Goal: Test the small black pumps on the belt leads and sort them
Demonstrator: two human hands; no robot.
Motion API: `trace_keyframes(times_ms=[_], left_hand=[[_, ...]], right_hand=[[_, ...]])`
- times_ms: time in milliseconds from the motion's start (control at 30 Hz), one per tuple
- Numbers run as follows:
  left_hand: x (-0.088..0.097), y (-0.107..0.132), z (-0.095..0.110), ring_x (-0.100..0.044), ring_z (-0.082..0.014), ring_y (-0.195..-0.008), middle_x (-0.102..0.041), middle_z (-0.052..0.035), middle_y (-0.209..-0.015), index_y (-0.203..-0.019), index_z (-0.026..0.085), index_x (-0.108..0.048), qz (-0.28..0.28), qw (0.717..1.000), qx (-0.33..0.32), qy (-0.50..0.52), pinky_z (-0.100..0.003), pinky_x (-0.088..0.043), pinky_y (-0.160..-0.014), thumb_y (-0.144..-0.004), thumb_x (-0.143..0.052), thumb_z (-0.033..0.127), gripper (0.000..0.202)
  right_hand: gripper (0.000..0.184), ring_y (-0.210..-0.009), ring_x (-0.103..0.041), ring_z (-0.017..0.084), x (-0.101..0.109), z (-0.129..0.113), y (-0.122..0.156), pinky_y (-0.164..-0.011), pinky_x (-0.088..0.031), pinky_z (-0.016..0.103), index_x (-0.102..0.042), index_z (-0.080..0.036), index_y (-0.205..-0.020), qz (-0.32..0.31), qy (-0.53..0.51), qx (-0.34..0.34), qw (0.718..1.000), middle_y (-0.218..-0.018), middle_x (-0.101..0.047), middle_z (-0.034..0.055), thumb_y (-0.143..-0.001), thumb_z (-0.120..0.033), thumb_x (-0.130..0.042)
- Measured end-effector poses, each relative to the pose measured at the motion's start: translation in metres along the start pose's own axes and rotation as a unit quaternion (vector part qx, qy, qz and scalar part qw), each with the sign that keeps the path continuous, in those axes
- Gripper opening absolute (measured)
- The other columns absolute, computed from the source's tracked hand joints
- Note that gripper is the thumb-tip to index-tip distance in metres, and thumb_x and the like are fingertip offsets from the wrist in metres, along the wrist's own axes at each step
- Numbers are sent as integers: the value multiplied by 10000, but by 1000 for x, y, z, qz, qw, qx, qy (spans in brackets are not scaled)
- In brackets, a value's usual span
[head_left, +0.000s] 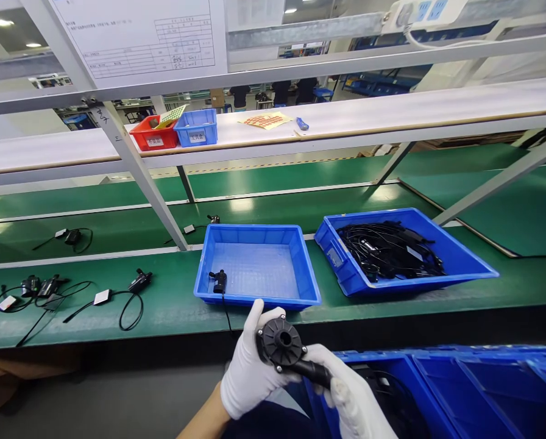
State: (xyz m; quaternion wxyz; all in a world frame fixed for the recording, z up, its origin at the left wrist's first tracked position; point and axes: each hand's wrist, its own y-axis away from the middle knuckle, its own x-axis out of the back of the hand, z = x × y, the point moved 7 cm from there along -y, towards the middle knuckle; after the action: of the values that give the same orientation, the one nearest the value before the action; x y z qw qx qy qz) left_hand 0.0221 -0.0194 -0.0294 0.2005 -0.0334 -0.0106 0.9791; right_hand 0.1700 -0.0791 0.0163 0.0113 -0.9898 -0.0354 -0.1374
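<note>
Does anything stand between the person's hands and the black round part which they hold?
Apart from the white gloves, nothing visible stands between them. The left hand holds the black round part by its body, and the right hand is at its tube-like end.

Red bin [169,138] — reads "不良品"; small blue bin [211,133] — reads "工具盒"

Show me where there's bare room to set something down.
The green bench is bare between the blue tray and the nearest cabled part on its left. The tray's floor is open right of its lone black part. Crowded: the bench's left end, with cabled units, and the bin right of the tray, heaped with black cables.
</note>
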Motion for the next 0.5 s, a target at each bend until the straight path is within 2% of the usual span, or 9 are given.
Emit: trace_keyframes(times_ms=[233,400,500], left_hand=[[2,1,-3,-589,-340,-1378,-563,-164,-1523,-1624,349,-116,-8,995,-94,-42,-516,-454,-1175,-690,-959,435,1261],[3,1,-6,-597,-343,-1361,-562,-165,-1521,-1627,351,-115,-3,995,-86,-57,-517,-452,-1168,-705,-949,451,1247],[5,0,-7,-607,-335,-1346,-563,-155,-1522,-1631,354,-120,-2,996,-75,-50,-516,-450,-1170,-709,-949,432,1242]], right_hand=[[662,-669,-651,190,0,6,0,-690,-576,265,-732,-303,-1063,6,-2,10,1000,-878,-711,33,-1014,-763,-259],[672,-619,-584,180,0,6,-1,-779,-574,288,-742,-300,-1053,-4,14,-11,1000,-788,-658,27,-1023,-749,-243],[682,-604,-566,172,-1,15,-1,-704,-561,275,-749,-291,-1058,3,9,-16,1000,-835,-681,38,-1016,-757,-253]])
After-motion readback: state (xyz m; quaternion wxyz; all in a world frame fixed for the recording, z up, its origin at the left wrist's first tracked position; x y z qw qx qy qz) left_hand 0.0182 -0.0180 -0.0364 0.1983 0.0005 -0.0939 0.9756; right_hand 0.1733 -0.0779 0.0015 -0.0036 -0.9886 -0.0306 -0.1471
